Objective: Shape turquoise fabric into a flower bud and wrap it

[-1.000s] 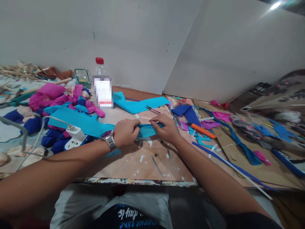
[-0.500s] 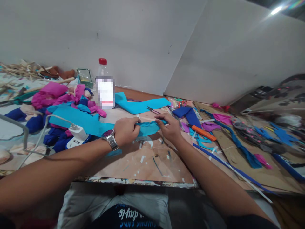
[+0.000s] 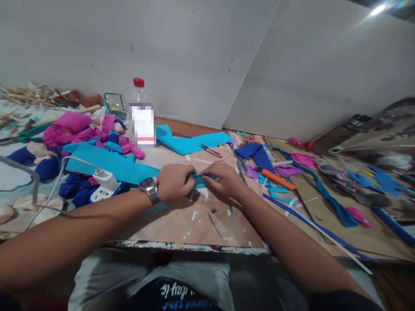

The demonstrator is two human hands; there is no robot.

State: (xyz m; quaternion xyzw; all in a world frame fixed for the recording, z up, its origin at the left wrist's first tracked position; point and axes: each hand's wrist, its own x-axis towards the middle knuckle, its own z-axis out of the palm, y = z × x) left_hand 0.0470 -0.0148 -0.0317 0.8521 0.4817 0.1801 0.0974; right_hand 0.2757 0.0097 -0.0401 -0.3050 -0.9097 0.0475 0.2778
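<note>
Turquoise strip between fingers, snips just beyond, orange tool rightward

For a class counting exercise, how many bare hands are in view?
2: the left hand, just beyond the watch, and the right hand, beside it, both pinching the blue strip. No other hand shows.

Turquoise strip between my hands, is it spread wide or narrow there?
Narrow: the turquoise strip shows as a slim band; folded or gathered, I cannot tell.
</note>
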